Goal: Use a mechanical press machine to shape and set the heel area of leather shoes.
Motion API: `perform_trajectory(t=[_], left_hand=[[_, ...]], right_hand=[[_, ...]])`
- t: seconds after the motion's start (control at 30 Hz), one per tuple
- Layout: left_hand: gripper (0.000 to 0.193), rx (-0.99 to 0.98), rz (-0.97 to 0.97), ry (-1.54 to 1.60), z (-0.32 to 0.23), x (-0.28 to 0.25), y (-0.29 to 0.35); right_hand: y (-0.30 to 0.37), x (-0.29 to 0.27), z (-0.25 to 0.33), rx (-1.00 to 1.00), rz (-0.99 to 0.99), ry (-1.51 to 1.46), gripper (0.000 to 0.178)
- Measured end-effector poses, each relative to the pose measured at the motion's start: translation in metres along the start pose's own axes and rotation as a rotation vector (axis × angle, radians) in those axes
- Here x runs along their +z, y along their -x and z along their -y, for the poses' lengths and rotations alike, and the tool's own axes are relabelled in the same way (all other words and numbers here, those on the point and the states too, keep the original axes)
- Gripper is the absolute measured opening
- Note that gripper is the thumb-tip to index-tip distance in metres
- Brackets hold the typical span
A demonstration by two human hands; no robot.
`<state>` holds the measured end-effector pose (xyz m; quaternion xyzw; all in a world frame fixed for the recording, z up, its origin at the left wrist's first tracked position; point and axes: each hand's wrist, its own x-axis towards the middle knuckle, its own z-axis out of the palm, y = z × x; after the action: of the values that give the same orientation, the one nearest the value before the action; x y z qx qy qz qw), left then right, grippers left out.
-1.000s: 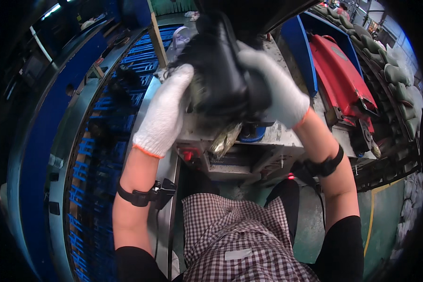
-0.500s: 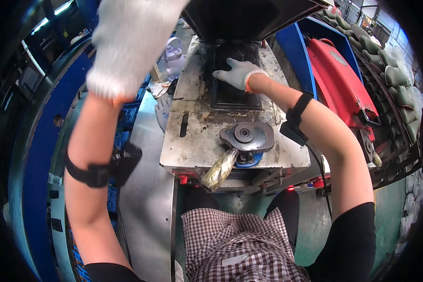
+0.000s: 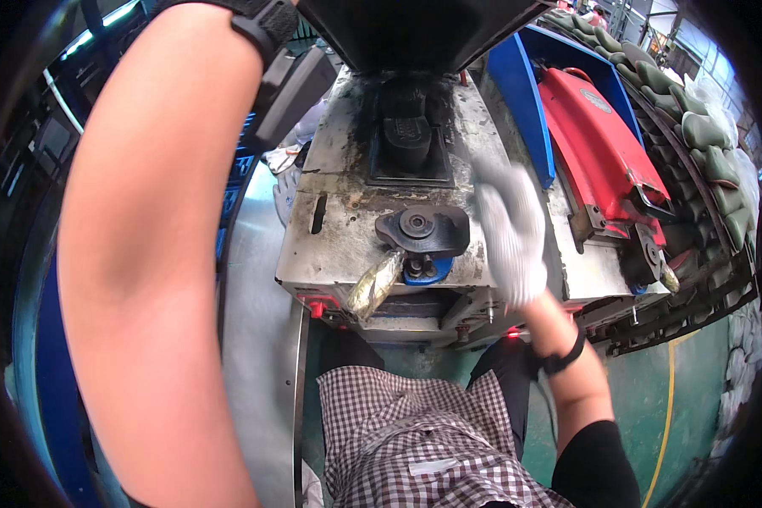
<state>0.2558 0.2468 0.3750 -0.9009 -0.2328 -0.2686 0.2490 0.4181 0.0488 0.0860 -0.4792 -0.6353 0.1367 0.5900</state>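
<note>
My left forearm reaches up past the top left of the picture, a black strap near its wrist, and that hand is out of the frame. In a white knit glove, my right hand (image 3: 512, 233) hangs over the right edge of the worn pale metal machine top (image 3: 334, 199). Motion smears its fingers, and I see nothing held. Left of it lies a dark metal latch block (image 3: 423, 230) with a tape-wrapped handle (image 3: 377, 284). Farther back, a black rounded form (image 3: 406, 140) sits on a dark rectangular plate (image 3: 411, 179), beneath a raised black lid (image 3: 423, 38).
To the right, a red cover (image 3: 597, 140) stands within blue panels (image 3: 521, 110). Beyond it, a rack holds many green curved pads (image 3: 703, 131). A grey metal surface (image 3: 258, 313) runs along the left, with a glove (image 3: 285, 190) at its far end.
My right hand has come back from the black plate toward me and to the right, exposing the rounded form. My left hand has risen out of view. The black lid appears lower.
</note>
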Motion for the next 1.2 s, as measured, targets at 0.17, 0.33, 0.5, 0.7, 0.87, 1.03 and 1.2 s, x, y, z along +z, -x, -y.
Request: perform_trajectory(t=[0.17,0.33,0.5,0.7,0.87,1.03,1.2], left_hand=[[0.042,-0.239,0.026,-0.024,-0.031,0.011,-0.001],[0.036,-0.079,0.261,0.030,-0.059,0.032,0.041],[0.051,-0.384,0.514,0.532,-0.102,0.067,0.092],[0.051,-0.384,0.664,0.523,-0.134,0.098,0.136],[0.055,-0.341,0.618,0.431,-0.131,0.109,0.138],[0.054,-0.330,0.563,0.431,-0.136,0.110,0.143],[0.055,-0.318,0.512,0.432,-0.137,0.112,0.148]], right_hand=[[0.120,0.005,0.001,0.113,0.139,-0.203,0.026],[0.148,0.043,0.000,0.814,0.611,-0.755,0.041],[0.143,0.068,-0.008,0.803,0.646,-1.248,0.055],[0.119,0.084,0.004,0.838,0.618,-1.653,0.058],[0.100,0.096,0.012,0.894,0.542,-2.054,0.049],[0.108,0.068,0.011,0.920,0.515,-2.062,0.055],[0.116,-0.019,-0.011,0.885,0.015,-1.971,0.075]])
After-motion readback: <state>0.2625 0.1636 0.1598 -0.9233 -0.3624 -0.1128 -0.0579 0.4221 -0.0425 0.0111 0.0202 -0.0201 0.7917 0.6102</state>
